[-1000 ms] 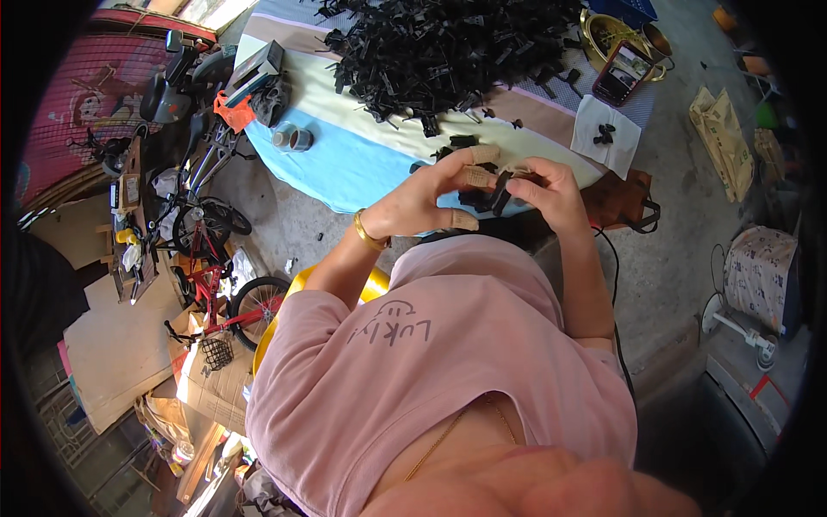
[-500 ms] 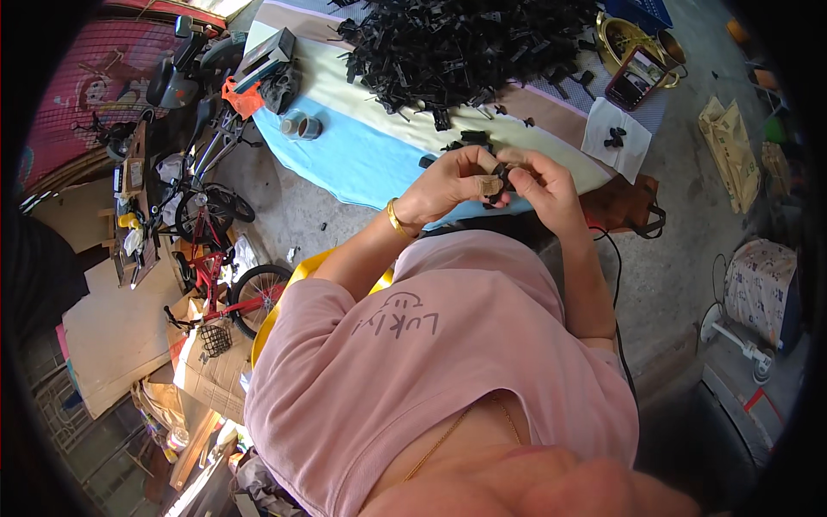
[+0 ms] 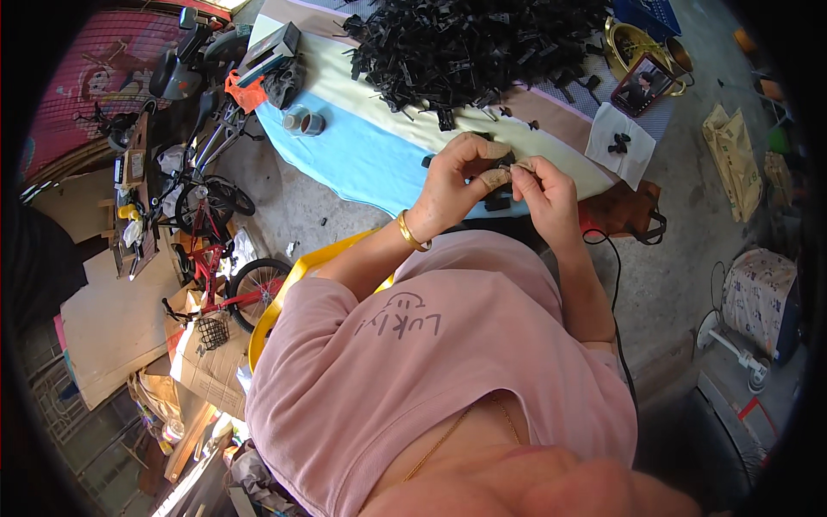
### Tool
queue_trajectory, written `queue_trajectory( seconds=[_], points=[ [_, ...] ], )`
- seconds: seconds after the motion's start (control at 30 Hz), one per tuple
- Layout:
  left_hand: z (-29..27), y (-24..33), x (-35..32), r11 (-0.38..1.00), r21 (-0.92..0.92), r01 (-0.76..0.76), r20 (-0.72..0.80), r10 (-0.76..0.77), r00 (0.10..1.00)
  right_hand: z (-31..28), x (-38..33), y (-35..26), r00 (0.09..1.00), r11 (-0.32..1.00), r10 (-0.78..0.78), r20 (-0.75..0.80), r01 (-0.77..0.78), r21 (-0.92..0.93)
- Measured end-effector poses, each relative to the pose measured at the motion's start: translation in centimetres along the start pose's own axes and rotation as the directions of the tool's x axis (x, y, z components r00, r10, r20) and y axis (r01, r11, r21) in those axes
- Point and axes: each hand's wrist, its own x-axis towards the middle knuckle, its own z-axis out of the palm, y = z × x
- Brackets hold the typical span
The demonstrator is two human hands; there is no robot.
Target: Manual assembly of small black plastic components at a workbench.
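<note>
At tabletop (image 3: 362,164) near edge, L hand (image 3: 450,183) grip pinches small black part (image 3: 506,161), below black pile (image 3: 457,60); R hand (image 3: 553,200) fingertips together beside it, can't tell if grip holds anything.

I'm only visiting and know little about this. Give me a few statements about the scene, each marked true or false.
1. The left hand has a gold bracelet at its wrist. True.
2. The hands are far apart. False: left and right hand meet at a small black piece.
3. A black heap lies on the striped cloth. True.
4. The phone lies on the floor. False: the phone is beside the gold-coloured pot.
</note>
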Motion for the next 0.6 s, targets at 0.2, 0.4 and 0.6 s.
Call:
queue_trajectory(
  seconds=[0.2,0.4,0.6],
  points=[
    [0.7,-0.5,-0.2,0.981,0.172,-0.086,-0.16,0.114,0.98,1.0,0.6,1.8,0.991,0.985,0.129,0.021,-0.131,0.117],
    [0.1,-3.7,-0.1,0.92,0.392,-0.015,-0.143,0.077,0.987,-2.6,4.8,5.5,0.843,0.919,0.357,0.402,-0.394,0.01],
    [-0.6,-5.5,0.3,0.786,0.615,0.057,-0.125,0.026,0.992,-6.5,12.2,12.0,0.956,0.583,0.044,-0.289,-0.259,-0.77]
  ],
)
